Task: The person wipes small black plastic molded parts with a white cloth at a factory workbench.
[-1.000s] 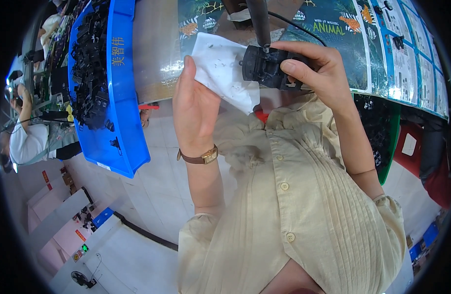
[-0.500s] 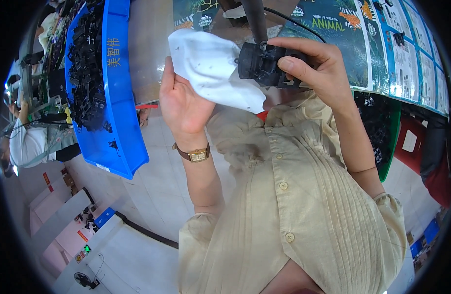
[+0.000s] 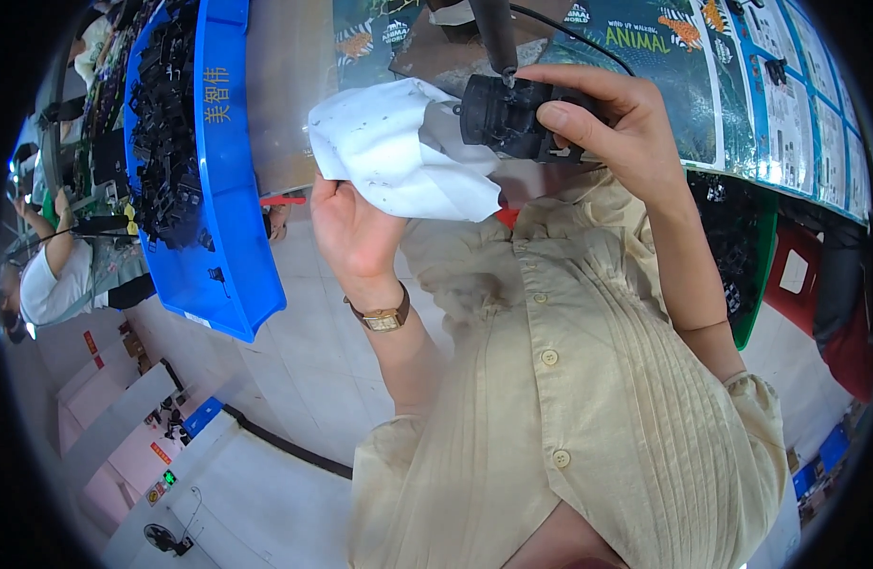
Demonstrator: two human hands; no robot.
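Right hand (image 3: 626, 133) fingers pinching black part (image 3: 508, 114); left hand (image 3: 356, 232) fingers clutching white cloth (image 3: 399, 156) against it.

A bin (image 3: 223, 180) full of small parts (image 3: 162, 123) sits at the desk's (image 3: 285, 95) left edge; a cloth (image 3: 399, 152) lies left of a device (image 3: 508, 114), touching it.

Factory assembly workshop, blue bin (image 3: 230, 171) heaped with black plastic parts (image 3: 166, 114), seated co-worker (image 3: 62, 275) nearby

White cloth (image 3: 399, 156) now bunched, shifted left off the black part (image 3: 508, 114).
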